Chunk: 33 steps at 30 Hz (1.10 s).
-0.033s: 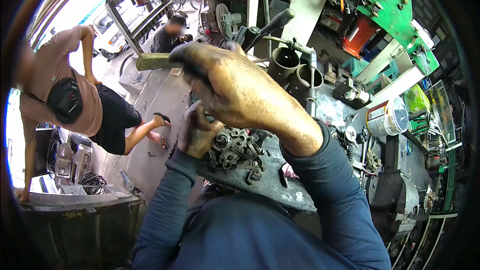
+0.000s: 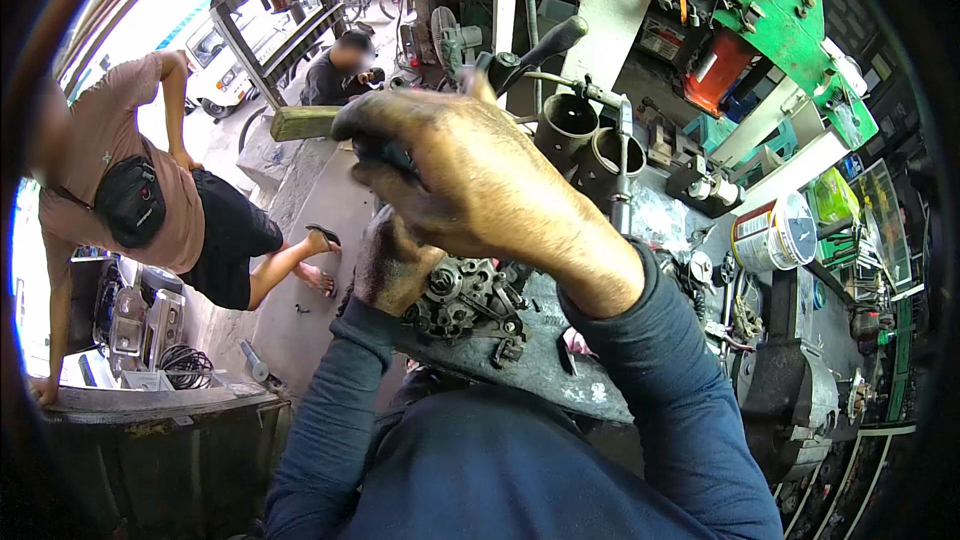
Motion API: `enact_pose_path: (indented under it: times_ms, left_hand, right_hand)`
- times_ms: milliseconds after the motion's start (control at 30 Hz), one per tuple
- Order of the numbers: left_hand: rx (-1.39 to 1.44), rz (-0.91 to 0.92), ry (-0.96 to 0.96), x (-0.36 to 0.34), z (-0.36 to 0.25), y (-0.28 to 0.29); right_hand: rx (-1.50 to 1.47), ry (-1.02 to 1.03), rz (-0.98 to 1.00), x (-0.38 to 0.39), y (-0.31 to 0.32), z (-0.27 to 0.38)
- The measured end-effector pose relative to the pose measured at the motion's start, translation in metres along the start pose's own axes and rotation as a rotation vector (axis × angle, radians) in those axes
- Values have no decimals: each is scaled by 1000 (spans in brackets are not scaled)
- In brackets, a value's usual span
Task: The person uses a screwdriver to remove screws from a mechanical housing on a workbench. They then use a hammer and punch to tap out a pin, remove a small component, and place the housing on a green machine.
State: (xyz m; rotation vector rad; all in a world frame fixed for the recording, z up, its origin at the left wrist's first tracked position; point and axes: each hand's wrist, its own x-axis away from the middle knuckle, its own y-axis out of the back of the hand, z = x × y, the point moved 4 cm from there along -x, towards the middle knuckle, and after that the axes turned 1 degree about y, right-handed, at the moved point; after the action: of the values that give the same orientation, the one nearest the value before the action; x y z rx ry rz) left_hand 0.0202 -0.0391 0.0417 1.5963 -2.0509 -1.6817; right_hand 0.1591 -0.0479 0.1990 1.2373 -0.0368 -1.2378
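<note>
My right hand (image 2: 440,160), grimy with grease, is raised above my left with its fingers curled round a dark thing (image 2: 385,150), mostly hidden by the hand. Just below it, my left hand (image 2: 390,265) is closed too; whatever it grips is covered by the fingers and my right hand. An engine part of grey metal with bolts and round openings (image 2: 460,295) lies on the bench right beside my left hand. A wooden block (image 2: 305,123) shows at the tips of my right fingers; I cannot tell whether they touch.
Two metal cylinders (image 2: 570,118) stand beyond my right forearm. A white bucket (image 2: 775,232) and loose metal parts lie to the right, near a green frame (image 2: 775,25). One person (image 2: 150,165) leans at the left; another (image 2: 335,72) sits farther back.
The fingers of my right hand have shifted slightly, and more of the dark thing inside them shows. My left hand stays nearly in place.
</note>
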Motion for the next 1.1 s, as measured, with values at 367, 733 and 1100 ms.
enact_pose_path:
  times_ms: [367, 733, 1100]
  left_hand:
    - [344, 80, 270, -11, 5, 1]
    - [358, 43, 291, -8, 12, -7]
    - [173, -38, 146, -8, 12, -7]
  right_hand:
    - [342, 4, -125, -6, 4, -8]
    - [184, -153, -105, -6, 12, -13]
    - [115, 41, -251, -9, 9, -8]
